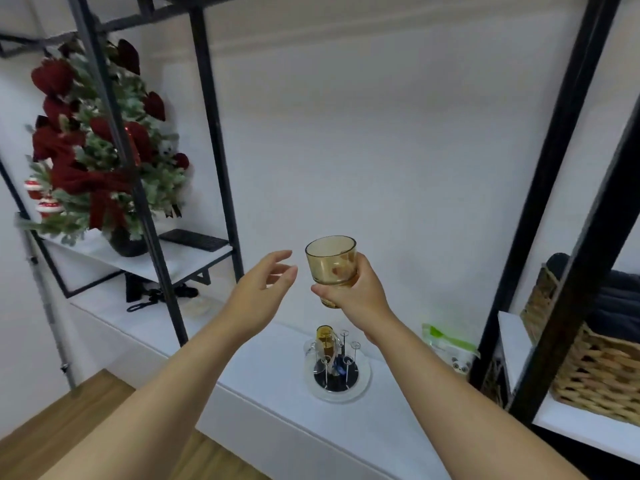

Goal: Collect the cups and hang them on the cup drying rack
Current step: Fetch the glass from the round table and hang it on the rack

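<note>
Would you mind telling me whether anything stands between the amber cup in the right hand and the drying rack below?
Nothing visible blocks the way. The amber cup in the right hand is above the rack, open air between. An amber cup already hangs on one rear peg; front pegs look free.

One head-worn view — looking forward and down over a white counter (277, 386) toward the wall. Rack (334, 362) sits near at 6 o'clock, shelf frame (568, 188) close at 3 o'clock.

Evenly and softly lit, with faint shadows, no harsh glare, slight blur throughout, and wide-angle bending toward the edges.
</note>
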